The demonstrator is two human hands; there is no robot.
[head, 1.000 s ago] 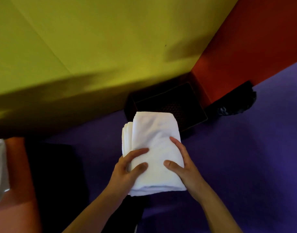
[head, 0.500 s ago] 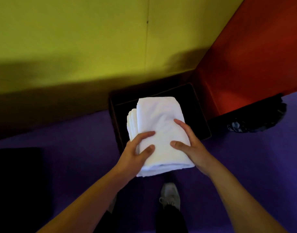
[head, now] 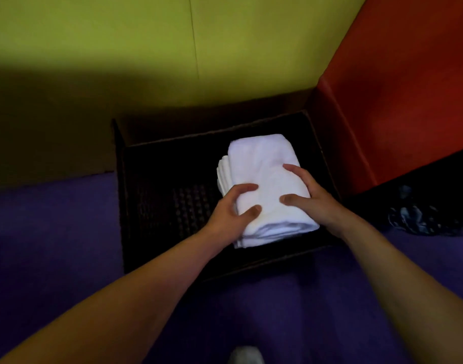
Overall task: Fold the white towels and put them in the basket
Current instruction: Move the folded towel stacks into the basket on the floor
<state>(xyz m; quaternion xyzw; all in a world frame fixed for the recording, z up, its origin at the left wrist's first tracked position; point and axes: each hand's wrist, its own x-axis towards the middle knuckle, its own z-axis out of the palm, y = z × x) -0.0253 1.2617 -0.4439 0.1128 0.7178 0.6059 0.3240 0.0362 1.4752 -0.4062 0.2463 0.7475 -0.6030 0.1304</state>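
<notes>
A stack of folded white towels (head: 261, 166) is held inside the opening of the dark woven basket (head: 156, 211), on its right side. My left hand (head: 231, 214) grips the stack's left near edge, thumb on top and fingers underneath. My right hand (head: 307, 195) grips the right edge the same way. Whether the stack touches the basket's bottom cannot be told.
The basket stands on a purple floor (head: 54, 232) against a yellow-green wall (head: 146, 48), with a red panel (head: 395, 101) to its right. A dark crumpled item (head: 429, 216) lies at the right. The tip of a white shoe (head: 246, 355) shows at the bottom edge.
Both hands have carried the towel stack forward and down, from above the basket's near rim into its opening. The view has closed in on the basket.
</notes>
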